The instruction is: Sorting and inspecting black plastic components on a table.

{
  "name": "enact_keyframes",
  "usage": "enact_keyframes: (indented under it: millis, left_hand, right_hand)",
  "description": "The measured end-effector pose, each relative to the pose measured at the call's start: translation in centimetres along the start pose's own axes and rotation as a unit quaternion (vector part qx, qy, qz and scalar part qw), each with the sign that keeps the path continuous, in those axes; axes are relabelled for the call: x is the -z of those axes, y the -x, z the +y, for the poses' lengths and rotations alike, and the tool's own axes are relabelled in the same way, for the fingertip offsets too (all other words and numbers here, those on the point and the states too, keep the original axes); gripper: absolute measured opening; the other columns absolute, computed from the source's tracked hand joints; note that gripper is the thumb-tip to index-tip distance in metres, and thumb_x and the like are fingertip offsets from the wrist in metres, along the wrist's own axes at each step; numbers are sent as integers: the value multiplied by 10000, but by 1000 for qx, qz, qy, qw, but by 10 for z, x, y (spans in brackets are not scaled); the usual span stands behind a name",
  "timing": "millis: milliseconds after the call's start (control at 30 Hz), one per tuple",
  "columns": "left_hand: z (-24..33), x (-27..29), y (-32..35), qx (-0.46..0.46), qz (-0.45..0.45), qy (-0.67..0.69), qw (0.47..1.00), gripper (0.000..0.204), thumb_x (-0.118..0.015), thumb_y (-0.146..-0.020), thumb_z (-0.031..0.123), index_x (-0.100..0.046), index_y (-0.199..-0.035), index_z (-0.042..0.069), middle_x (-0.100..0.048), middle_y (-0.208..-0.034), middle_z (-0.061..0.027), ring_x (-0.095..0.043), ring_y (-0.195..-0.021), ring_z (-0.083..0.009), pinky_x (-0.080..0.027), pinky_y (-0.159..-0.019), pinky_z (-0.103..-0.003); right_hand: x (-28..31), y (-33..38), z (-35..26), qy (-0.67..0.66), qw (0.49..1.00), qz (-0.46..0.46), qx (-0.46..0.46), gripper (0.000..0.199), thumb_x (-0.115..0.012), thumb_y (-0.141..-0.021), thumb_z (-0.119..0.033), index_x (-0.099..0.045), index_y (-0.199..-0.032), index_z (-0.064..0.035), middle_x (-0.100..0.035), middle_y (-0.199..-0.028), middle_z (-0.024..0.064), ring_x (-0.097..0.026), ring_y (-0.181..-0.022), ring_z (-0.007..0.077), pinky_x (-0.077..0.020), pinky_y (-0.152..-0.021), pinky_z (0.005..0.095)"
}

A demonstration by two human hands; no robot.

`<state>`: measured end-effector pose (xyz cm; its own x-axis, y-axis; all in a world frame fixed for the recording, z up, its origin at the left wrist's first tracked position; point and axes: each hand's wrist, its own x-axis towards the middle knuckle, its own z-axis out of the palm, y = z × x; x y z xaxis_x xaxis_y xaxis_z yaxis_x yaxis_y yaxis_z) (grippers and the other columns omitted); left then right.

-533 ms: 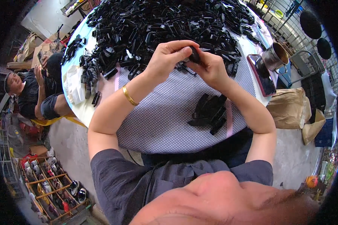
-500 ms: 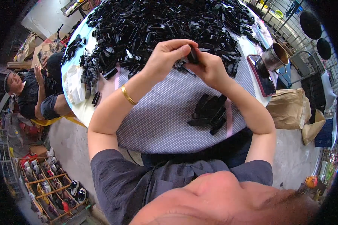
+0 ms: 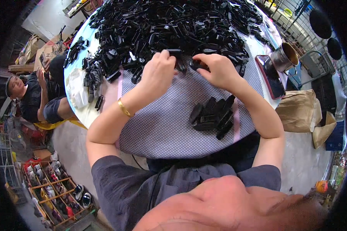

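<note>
The heap [image 3: 173, 27] is made of many small black pieces, hard and smooth like plastic, mostly long with rounded or straight edges, and some faces of them shine. Under the heap and in front of it is a round table [image 3: 162, 131], covered by a grey cloth with a fine pattern of small light dots and pale pink stripes. At the near edge of the heap, the right hand [image 3: 219, 71] grips one dark rounded piece [image 3: 197, 65] between the thumb and the forefinger. The left hand [image 3: 158, 73] is also at this near edge, with the back of the hand upward and the fingers bent together toward the heap; whether they grip something, I cannot tell. Both elbows are bent and spread outward, so the forearms lean inward to the heap, and the right hand is turned to the left. A thin, smooth gold-coloured bangle [image 3: 125, 108] is around the left wrist. Nearer to the person than the heap lies a small group of black pieces [image 3: 212, 115], elongated and overlapping. To the right of the heap stands a shiny metal cup [image 3: 280, 59], near a flat phone [image 3: 272, 78] with reddish edge
</note>
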<state>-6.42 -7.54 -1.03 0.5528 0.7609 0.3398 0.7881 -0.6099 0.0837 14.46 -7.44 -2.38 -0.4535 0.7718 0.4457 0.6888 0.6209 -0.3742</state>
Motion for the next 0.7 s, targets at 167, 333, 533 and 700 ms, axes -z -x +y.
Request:
enact_keyframes:
  millis: [167, 333, 533, 700]
  left_hand:
    - [-4, -6, -6, -24, -34, -110, 993, 119, -623, -693, 106, -597, -771, 20, -521, -925, -122, -520, -871, -259, -481, -699, -319]
    - [-3, -7, -8, -61, 89, 48, 993, 133, -630, -699, 75, -643, -830, 54, -561, -923, -84, -527, -842, -211, -475, -673, -308]
    - [4, 3, -13, 187, -42, 532, 825, 216, -545, -867, 115, -602, -1064, 45, -615, -1013, -61, -590, -758, -118, -499, -624, -252]
    - [6, -17, -8, 245, -51, 807, 535, 260, -495, -902, 135, -541, -1124, 9, -613, -962, -80, -605, -812, -139, -539, -730, -270]
  right_hand:
    - [-8, 3, -2, 25, 999, -42, 23, 355, -633, -720, -164, -572, -1055, -64, -617, -863, 115, -610, -777, 255, -491, -691, 338]
    - [-9, 2, 0, -52, 997, 50, 30, 411, -614, -718, -77, -542, -1123, -61, -596, -795, 82, -607, -702, 187, -492, -636, 295]
    - [14, -5, -9, -537, 814, 44, -218, 330, -609, -794, -69, -531, -1111, -27, -584, -799, 33, -578, -694, 92, -498, -617, 202]
    - [6, -5, -12, -607, 752, 67, -248, 257, -612, -821, -126, -550, -1040, -6, -619, -890, 72, -607, -748, 126, -513, -645, 226]
